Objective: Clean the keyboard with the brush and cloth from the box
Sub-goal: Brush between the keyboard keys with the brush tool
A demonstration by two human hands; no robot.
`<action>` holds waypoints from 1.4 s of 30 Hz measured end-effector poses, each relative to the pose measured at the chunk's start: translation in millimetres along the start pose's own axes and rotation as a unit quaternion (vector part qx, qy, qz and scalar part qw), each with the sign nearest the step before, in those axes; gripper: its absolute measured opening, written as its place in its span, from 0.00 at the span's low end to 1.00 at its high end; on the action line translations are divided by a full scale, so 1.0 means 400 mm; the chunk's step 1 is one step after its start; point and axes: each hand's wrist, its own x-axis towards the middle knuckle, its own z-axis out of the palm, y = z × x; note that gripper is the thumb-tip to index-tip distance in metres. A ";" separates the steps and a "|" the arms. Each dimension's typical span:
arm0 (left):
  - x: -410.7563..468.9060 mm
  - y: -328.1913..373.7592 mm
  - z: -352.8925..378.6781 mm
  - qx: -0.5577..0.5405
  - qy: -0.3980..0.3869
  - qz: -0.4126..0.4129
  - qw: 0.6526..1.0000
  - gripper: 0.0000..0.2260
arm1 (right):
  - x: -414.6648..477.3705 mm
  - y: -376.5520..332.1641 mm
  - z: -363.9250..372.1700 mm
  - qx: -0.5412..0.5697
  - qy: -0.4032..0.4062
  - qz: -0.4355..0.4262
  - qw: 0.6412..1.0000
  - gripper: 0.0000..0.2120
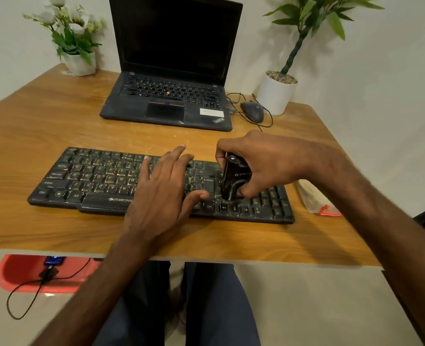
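Observation:
A black, dusty keyboard (86,181) lies across the middle of the wooden table (44,126). My left hand (164,191) rests flat on its middle keys, fingers straight and spread. My right hand (263,163) grips a black brush tool (233,178) with a logo on its body. The tool stands upright, its lower end down on the keys at the right part of the keyboard, above the arrow keys. A pale box or packet (311,198) with a red piece at its near end lies just right of the keyboard. I see no cloth.
An open black laptop (171,101) sits behind the keyboard. A wired mouse (252,111) lies to its right. A white flower pot (80,63) stands at the back left, a white plant pot (276,96) at the back right. A red tub (19,273) with a cable sits under the table.

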 end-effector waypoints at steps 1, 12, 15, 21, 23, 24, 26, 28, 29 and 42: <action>0.001 0.001 0.001 0.001 -0.001 0.002 1.000 0.40 | -0.007 -0.001 -0.007 0.010 0.000 -0.002 1.000 0.26; 0.000 -0.001 0.001 -0.003 0.001 0.004 1.000 0.41 | 0.039 0.033 0.031 -0.134 0.121 0.021 0.983 0.26; 0.001 -0.002 0.001 -0.005 0.002 0.003 1.000 0.41 | 0.024 0.049 0.035 -0.096 0.138 0.020 0.986 0.25; 0.002 -0.002 0.005 -0.003 -0.002 0.003 1.000 0.41 | -0.005 -0.009 0.043 -0.012 0.057 -0.027 0.998 0.26; 0.003 -0.001 0.003 -0.003 -0.001 0.002 1.000 0.41 | 0.014 0.018 0.038 -0.080 0.092 0.001 0.993 0.26; 0.003 -0.002 0.002 -0.002 -0.001 0.002 1.000 0.41 | 0.024 0.036 0.034 -0.109 0.114 0.019 0.987 0.25; 0.001 -0.002 0.002 0.000 0.000 0.001 1.000 0.41 | 0.033 0.069 0.033 -0.126 0.143 0.042 0.981 0.25; 0.002 -0.002 0.003 0.000 -0.001 0.000 1.000 0.41 | 0.023 0.078 0.032 -0.044 0.131 0.038 0.990 0.25; 0.002 -0.002 0.004 0.000 -0.001 -0.001 1.000 0.41 | 0.014 0.070 0.030 0.013 0.109 0.027 0.994 0.25; 0.005 -0.005 0.012 -0.003 0.009 0.000 1.000 0.40 | 0.000 0.106 0.021 0.034 0.141 0.069 0.987 0.25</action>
